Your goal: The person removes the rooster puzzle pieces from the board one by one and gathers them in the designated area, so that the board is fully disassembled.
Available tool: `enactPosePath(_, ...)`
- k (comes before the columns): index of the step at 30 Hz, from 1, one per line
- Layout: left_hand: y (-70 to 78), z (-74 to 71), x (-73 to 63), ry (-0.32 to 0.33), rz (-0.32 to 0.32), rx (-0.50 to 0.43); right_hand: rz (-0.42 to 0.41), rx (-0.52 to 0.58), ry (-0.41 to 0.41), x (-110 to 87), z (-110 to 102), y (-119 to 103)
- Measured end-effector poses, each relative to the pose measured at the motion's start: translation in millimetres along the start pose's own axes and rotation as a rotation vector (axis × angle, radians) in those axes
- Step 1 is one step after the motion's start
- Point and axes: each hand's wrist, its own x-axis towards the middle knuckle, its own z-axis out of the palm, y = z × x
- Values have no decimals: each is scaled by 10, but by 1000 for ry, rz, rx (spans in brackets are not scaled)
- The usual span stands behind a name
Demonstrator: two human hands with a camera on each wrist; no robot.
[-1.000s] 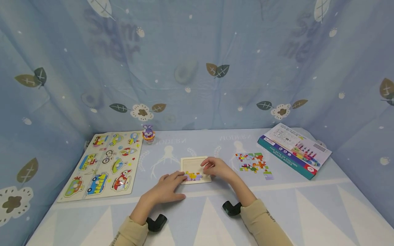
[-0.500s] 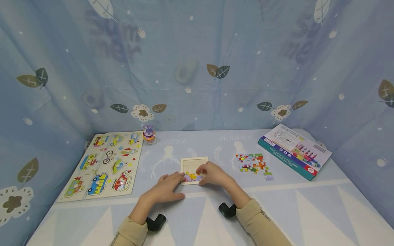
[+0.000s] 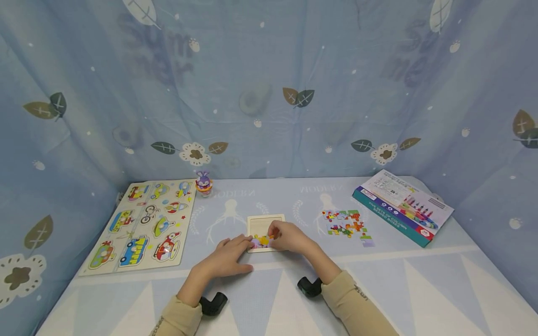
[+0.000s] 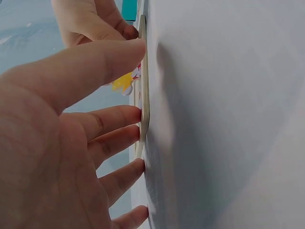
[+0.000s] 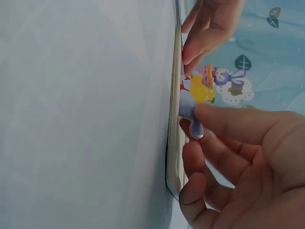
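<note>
A small wooden puzzle tray point(image 3: 259, 223) lies mid-table, with joined jigsaw pieces point(image 3: 260, 241) in yellow and purple along its near side. Fingertips of my left hand point(image 3: 229, 255) rest at the tray's left edge, fingers fairly straight and thumb spread away. My right hand point(image 3: 290, 237) is over the near right corner. In the right wrist view, thumb and index finger pinch a jigsaw piece point(image 5: 196, 129) whose purple knob sticks out past the thumb; its other end is partly covered. The left wrist view shows the tray's edge point(image 4: 145, 86) upright beside my left fingertips.
A patch of loose and joined jigsaw pieces point(image 3: 344, 223) lies right of the tray. Farther right is a teal-sided box point(image 3: 403, 205). At the left lies a vehicle peg puzzle board point(image 3: 143, 224), a purple rabbit toy point(image 3: 203, 183) at its corner. A patterned curtain hangs behind.
My right hand has come left and lower, from the tray's right edge onto its near right corner, where it now pinches a piece. The left hand stays in place.
</note>
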Motion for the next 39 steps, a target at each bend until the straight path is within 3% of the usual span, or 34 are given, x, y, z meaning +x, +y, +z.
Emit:
enactPosePath(20,-6,6,3,-9,-26,5,121,131,115,-96,-204,166)
enactPosePath(39,-27,20,3,-6,-19,-1,240,151,205,-416,-577,534)
